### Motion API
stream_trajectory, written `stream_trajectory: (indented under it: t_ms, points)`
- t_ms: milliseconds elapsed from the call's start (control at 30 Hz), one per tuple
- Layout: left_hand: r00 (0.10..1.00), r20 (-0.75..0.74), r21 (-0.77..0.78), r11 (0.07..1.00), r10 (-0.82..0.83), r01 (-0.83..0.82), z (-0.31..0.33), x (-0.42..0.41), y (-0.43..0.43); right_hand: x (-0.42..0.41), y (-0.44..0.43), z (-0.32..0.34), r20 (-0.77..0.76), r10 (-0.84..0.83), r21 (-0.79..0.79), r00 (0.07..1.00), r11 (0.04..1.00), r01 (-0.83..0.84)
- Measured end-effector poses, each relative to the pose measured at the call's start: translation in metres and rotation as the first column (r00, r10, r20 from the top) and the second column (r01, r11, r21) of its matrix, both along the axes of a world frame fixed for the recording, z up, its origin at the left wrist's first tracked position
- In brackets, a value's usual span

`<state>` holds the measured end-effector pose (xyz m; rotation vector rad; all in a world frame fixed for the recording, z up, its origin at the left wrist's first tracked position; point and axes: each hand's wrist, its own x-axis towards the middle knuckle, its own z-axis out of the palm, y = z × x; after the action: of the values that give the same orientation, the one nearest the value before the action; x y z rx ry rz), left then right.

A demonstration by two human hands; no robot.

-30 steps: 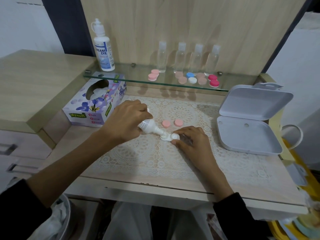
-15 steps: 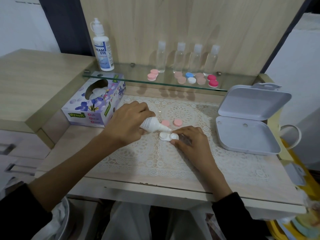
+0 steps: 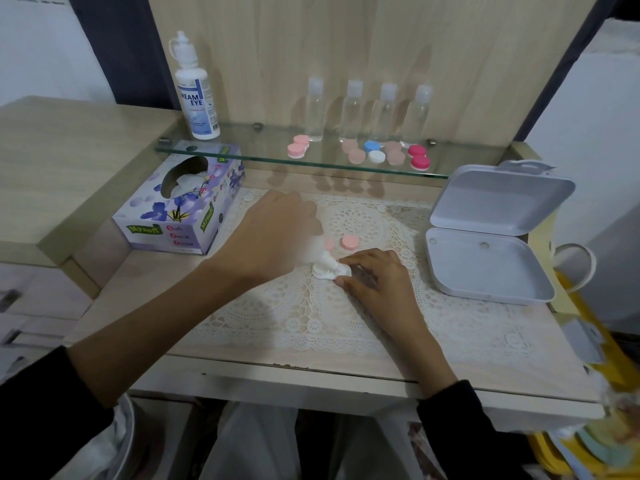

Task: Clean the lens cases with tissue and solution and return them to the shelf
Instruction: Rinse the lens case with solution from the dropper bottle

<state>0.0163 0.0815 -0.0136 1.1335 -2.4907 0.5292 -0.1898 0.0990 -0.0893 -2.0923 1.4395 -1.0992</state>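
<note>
Since half a second back: left hand [image 3: 273,237] has rolled over, taking the small white squeeze bottle [image 3: 320,256] from a shallow tilt to nearly nozzle-down. That area is motion-blurred. Right hand [image 3: 377,285] hasn't shifted.

Left hand is wrapped round the bottle body, fingers mostly hidden behind the back of the hand. Right hand's thumb and forefinger pinch the right end of the white twin-well plastic lens case [image 3: 346,271], holding it flat on the cream lace mat [image 3: 311,323] on the pale wooden surface [image 3: 145,278]. Nozzle is at or just above the case's left well; can't tell if it touches. Two pink round caps [image 3: 349,242] lie loose just behind, one partly hidden by the bottle.

Step, as I read it: dosing solution into the open wells. Wipe not started, no tissue pulled.

Next calls for: bottle upright and parked, then a sheet from the purple floral tissue box [image 3: 180,206] on the left, keeping the case level so it doesn't spill. After wiping, caps on, then up to the glass shelf [image 3: 301,162], where other capped cases [image 3: 298,147] sit.
</note>
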Motion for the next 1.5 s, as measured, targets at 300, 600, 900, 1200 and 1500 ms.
stream_trajectory:
  t_ms: [300, 600, 900, 1200, 1500]
  points:
    - [1.000, -0.009, -0.022, 1.000, -0.013, 0.013, 0.001, -0.005, -0.003, 0.000, 0.000, -0.001, -0.005, 0.004, -0.018, 1.000, 1.000, -0.004]
    - [0.999, -0.028, -0.011, 1.000, -0.021, 0.021, 0.001, -0.003, -0.003, 0.000, 0.000, -0.002, -0.019, -0.002, -0.022, 1.000, 1.000, 0.002]
    - [0.997, -0.070, -0.006, 1.000, -0.014, 0.013, -0.004, 0.000, -0.003, 0.000, -0.001, -0.002, -0.019, 0.002, -0.014, 1.000, 1.000, -0.003]
    - [0.827, -0.487, 0.267, 0.949, 0.281, -0.166, -0.038, 0.022, 0.011, 0.000, -0.001, -0.001, 0.015, -0.002, 0.006, 1.000, 1.000, 0.001]
    - [0.250, -0.837, 0.474, 0.873, 0.486, -0.110, -0.053, 0.036, 0.003, 0.001, 0.002, 0.001, 0.031, 0.005, 0.021, 0.999, 1.000, -0.006]
